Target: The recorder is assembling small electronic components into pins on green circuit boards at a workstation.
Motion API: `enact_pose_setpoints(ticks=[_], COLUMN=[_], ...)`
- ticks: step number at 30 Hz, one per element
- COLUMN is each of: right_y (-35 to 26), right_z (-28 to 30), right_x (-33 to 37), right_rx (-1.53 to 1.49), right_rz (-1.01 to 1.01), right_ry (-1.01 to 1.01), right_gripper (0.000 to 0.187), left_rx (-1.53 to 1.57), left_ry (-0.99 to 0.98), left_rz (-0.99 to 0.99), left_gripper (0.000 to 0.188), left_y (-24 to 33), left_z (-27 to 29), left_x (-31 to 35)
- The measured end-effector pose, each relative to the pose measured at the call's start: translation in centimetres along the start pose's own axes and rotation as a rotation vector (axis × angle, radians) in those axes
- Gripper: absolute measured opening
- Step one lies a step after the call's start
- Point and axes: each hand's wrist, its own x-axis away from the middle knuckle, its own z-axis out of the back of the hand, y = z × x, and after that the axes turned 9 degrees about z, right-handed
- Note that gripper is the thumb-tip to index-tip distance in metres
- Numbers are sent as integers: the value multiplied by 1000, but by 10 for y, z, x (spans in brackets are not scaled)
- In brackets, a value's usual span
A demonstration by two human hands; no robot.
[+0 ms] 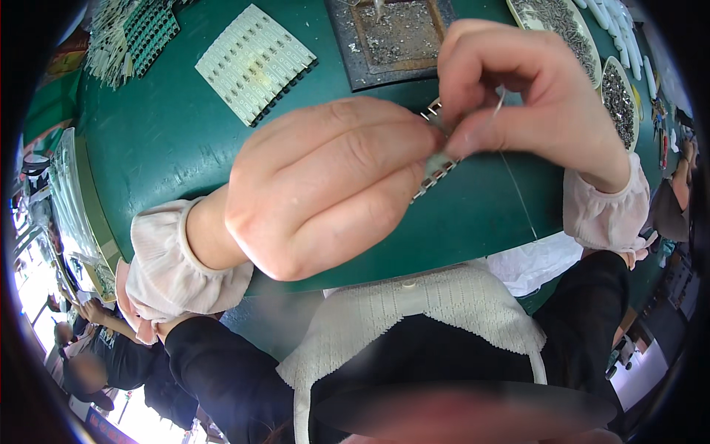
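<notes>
Now held: one metal-edged circuit board (438,177), above the green tabletop (159,140).
Left hand (325,185): closed over it.
Right hand (543,107): fingertips pinched narrow at its edge, contents unclear; one thin strand (520,191) below.
Dishes (589,43): two, metal parts (566,33).

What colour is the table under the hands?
The table is dark green, clearest in the head view.

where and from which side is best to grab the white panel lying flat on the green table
Probably pinch the white panel by its lower-left edge, coming from the person's left. That edge looks plain and faces the green tabletop, while dark parts line the lower-right edge. It lies flat, so the edge may need a slight lift first.
</notes>
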Motion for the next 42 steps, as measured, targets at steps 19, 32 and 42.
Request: enact_pose_setpoints(ticks=[19, 32, 42], right_y=[-12, -27, -14], right_z=[-1, -16, -8], right_x=[-7, -23, -8], right_rx=[924, 739, 941], right_rz=[313, -607, 293], right_ry=[289, 549, 405], right_gripper=[15, 16, 16], left_rx=[1116, 1249, 1273], left_ry=[219, 312, 293], left_rz=[1203, 1377, 1365], left_gripper=[7, 6, 6], left_y=[-28, -16, -20], left_z=[16, 27, 29], left_x=[-3, -23, -20])
